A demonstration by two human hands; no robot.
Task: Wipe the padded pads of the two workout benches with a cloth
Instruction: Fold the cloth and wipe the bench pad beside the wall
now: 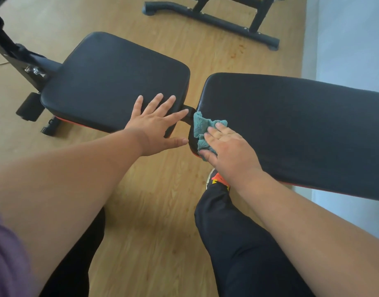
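The left hand (pixel 156 123) lies flat with its fingers spread and straight on the near right corner of the seat pad (pixel 111 82), a black padded surface with a thin red edge along its underside; its grip is fully open and has hold of nothing, the thumb reaching past the pad's edge over the wooden floor (pixel 145 211). The right hand (pixel 227 146) presses a teal cloth (pixel 202 127) onto the near left corner of the long back pad (pixel 291 125), fingers mostly straight on top of the cloth and the thumb tucked against its lower edge, so the cloth is bunched between the palm and the pad rather than clenched. The cloth overlaps the rounded end of the back pad, just beside the narrow gap where a black frame bar (pixel 187 116) joins the two pads. Below the right wrist a shoe (pixel 216 181) with orange and yellow marks shows beside a dark trouser leg (pixel 237 243). Farther back on the floor stands the black metal base of a second bench (pixel 210 20), well apart from the hands
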